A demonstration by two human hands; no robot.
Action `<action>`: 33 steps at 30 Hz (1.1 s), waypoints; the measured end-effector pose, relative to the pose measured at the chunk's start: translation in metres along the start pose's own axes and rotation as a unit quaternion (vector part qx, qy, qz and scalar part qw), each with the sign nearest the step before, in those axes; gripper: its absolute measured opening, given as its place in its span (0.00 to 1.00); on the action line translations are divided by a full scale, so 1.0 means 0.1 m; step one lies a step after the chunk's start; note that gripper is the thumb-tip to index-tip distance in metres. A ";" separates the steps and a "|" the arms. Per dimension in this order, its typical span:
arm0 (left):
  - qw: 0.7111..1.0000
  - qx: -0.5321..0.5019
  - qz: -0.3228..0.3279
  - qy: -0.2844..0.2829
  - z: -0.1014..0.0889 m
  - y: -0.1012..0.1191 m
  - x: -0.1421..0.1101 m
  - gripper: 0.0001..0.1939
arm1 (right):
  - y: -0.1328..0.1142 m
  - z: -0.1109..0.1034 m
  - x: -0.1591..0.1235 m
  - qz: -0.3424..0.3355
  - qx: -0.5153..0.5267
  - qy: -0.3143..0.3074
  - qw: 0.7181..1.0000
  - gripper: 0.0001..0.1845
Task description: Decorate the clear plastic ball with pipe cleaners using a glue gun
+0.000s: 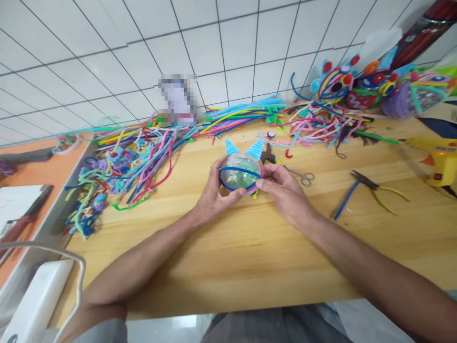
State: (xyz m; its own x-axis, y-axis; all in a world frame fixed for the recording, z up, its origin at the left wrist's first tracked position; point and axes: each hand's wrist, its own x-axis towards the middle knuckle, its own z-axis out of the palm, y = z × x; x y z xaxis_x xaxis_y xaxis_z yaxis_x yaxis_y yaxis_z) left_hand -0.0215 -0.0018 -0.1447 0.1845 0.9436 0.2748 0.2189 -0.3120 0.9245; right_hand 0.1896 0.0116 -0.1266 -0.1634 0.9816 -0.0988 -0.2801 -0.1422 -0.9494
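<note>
Between both hands is a clear plastic ball-shaped craft piece (241,180) with two light-blue pipe-cleaner ears on top. A dark-blue pipe cleaner (240,169) runs across its front, and pink shows along its right edge. My left hand (216,193) is curled round the left side, thumb along the bottom. My right hand (282,188) pinches the right edge by the end of the blue strip. Some of the right fingertips are hidden behind the piece. Small scissors (303,177) and a dark-jawed tool (267,155) lie just beyond my right hand.
Yellow-handled pliers (374,188) and a blue pipe-cleaner piece (345,202) lie at right, near a yellow glue gun (437,159). Pipe-cleaner bundles (243,116) line the tiled wall. Finished-looking decorated figures (335,83) stand back right. A white power strip (39,300) sits front left.
</note>
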 end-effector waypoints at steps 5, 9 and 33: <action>1.000 0.018 0.004 0.014 0.02 0.03 0.00 0.48 | -0.01 0.01 -0.01 0.008 0.004 0.009 1.000 0.23; 1.000 -0.005 -0.004 0.012 0.04 0.04 -0.01 0.48 | 0.01 0.00 0.00 0.012 0.012 0.006 1.000 0.24; 0.995 -0.088 0.052 -0.017 -0.02 0.16 -0.01 0.31 | -0.20 -0.29 0.13 0.112 0.105 -0.108 0.982 0.20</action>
State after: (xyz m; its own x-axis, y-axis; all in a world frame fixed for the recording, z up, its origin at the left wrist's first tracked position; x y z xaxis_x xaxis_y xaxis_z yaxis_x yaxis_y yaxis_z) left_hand -0.0201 -0.0078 -0.1294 0.2294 0.9022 0.3652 0.0263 -0.3808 0.9243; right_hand 0.2201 0.0307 -0.1179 -0.4336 0.8758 -0.2118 -0.3993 -0.3975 -0.8261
